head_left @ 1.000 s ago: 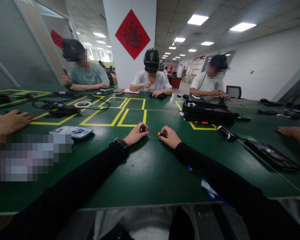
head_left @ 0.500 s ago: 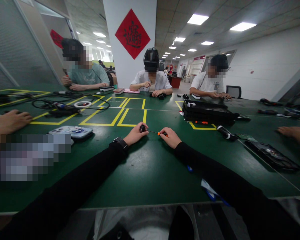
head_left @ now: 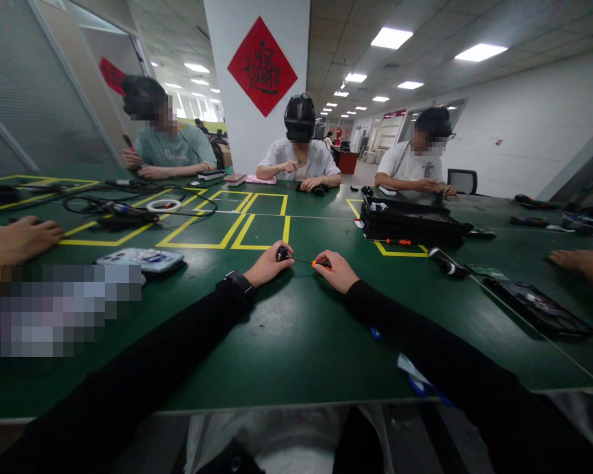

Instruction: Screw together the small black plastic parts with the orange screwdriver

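A thin-shafted orange-and-black screwdriver (head_left: 315,263)

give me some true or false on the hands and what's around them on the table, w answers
1. The right hand holds a screwdriver with orange on its handle. True.
2. The left hand holds nothing. False: it grips a small black part.
3. A black watch is on the right wrist. False: the watch is on the left wrist.
4. A long black object lies farther from the person than the right hand. True.
5. The table has a plain red top. False: the table is green, marked with yellow lines.
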{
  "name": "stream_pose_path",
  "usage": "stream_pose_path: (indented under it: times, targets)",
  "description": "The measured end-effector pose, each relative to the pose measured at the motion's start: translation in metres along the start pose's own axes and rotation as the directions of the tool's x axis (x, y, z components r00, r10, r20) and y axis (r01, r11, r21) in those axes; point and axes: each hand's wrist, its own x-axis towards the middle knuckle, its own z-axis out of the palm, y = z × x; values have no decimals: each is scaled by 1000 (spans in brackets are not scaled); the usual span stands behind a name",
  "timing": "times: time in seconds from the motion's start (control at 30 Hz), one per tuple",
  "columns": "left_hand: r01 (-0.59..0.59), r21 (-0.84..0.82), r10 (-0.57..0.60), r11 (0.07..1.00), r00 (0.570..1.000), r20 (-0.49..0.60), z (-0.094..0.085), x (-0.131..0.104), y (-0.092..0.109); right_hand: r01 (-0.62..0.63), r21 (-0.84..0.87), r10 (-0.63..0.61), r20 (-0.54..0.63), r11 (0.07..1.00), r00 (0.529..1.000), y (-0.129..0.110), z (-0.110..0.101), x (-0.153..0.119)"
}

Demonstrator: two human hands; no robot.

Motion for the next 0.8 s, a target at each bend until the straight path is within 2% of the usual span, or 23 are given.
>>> stream_pose_path:
  times: [0.3,0.8]
  targets:
    - [13,-32,-12,999,1000,6,-1,0,1,12,-68,-12,6,998,1000,0,-1,2]
    - [5,-12,-5,1000,1000,-4,-1,0,1,-14,53,14,-1,998,1000,-1,0,0]
